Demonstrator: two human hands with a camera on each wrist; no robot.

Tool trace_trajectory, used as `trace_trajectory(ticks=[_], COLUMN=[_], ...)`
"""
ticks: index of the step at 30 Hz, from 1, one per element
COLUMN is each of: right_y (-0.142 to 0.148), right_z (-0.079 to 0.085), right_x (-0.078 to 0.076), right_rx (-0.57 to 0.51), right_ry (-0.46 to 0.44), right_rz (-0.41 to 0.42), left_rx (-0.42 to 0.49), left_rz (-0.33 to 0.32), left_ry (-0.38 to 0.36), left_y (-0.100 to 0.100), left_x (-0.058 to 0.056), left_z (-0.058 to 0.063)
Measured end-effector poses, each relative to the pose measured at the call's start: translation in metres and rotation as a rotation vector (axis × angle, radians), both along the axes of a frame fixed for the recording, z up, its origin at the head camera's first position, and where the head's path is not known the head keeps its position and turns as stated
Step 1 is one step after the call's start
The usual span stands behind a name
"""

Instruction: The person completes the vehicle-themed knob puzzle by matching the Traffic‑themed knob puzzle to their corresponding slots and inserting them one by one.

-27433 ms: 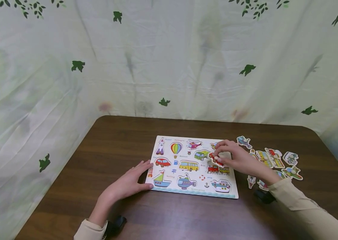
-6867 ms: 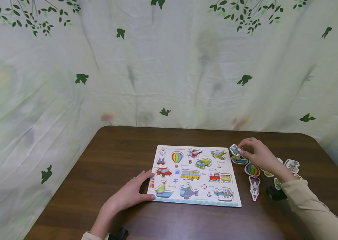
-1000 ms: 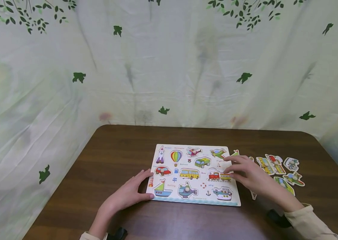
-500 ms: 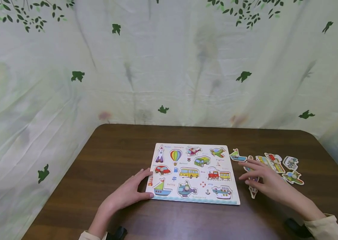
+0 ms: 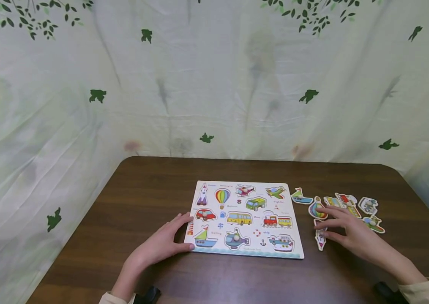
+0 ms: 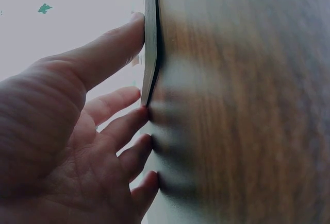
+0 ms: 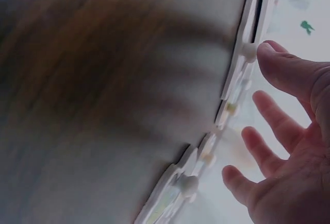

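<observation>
A white vehicle puzzle board [image 5: 250, 230] lies mid-table in the head view. The submarine piece [image 5: 236, 240] sits in its printed place with its knob showing. My left hand [image 5: 165, 236] rests at the board's left edge, thumb and fingers extended; in the left wrist view fingertips touch the board's side. My right hand [image 5: 359, 234] hovers with spread fingers over the loose pieces, nearest the rocket piece [image 5: 320, 240] and the balloon piece [image 5: 316, 210]. In the right wrist view the thumb [image 7: 281, 67] is close to a white knob [image 7: 249, 52], and nothing is gripped.
Right of the board lie a sailboat piece [image 5: 301, 197], a train piece [image 5: 346, 200], a grey-and-white piece [image 5: 368, 205] and an airplane piece [image 5: 375, 223]. Others are partly under the right hand. A printed curtain [image 5: 214, 84] hangs behind the brown table [image 5: 161, 181].
Since 6.9 seconds ago the submarine piece has gone onto the board. Over the last second my right hand has moved right, off the board to the loose pieces. The left hand has stayed put.
</observation>
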State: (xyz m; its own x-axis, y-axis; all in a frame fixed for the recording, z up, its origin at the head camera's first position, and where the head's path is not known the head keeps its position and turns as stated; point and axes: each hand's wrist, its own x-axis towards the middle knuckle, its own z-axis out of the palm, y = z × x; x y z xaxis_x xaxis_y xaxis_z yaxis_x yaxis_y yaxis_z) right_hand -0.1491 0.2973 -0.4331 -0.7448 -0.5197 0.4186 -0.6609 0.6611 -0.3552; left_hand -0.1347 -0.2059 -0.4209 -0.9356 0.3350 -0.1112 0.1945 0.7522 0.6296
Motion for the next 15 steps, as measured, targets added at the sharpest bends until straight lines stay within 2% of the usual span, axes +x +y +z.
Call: trace_trajectory(ticks=[15], right_y=[0.0066], right_z=[-0.0046], right_x=[-0.0001], right_rx=[0.071], right_ry=[0.000], right_rz=[-0.053], left_rx=[0.003], left_rz=[0.009], left_ry=[-0.007], left_y=[0.0004], left_x=[0.0000], left_z=[0.0000])
